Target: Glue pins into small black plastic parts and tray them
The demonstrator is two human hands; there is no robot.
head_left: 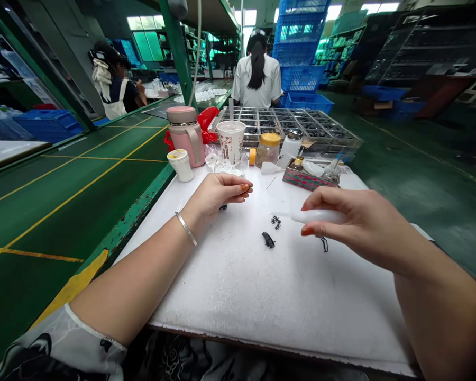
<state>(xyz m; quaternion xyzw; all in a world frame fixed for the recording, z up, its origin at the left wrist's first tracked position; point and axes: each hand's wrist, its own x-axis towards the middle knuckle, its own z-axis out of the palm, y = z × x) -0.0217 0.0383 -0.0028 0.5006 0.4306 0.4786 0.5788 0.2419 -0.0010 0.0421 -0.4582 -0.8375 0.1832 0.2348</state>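
Observation:
My right hand (pixel 360 219) is wrapped round a white squeeze dropper bottle (pixel 321 216), its thin tip pointing left over the white tabletop (pixel 238 286). On the left, my left hand (pixel 218 193) is closed in a pinch; whatever sits between thumb and fingertips is too small to make out. Below the dropper tip lies a cluster of small black rings (pixel 276 221). Nearer to me is a curved black plastic piece (pixel 268 240). A thin black bracket (pixel 325 244) shows under my right hand. Another dark piece (pixel 223 207) is partly covered by my left hand.
Along the back stand a pink tumbler (pixel 185 135), a paper cup with straw (pixel 230 140), a yellow-lidded jar (pixel 268 150), a white bottle (pixel 291 143) and a small patterned box (pixel 309 177). Behind are a compartment tray (pixel 257 120), blue crates (pixel 301 47) and a seated co-worker (pixel 257 74).

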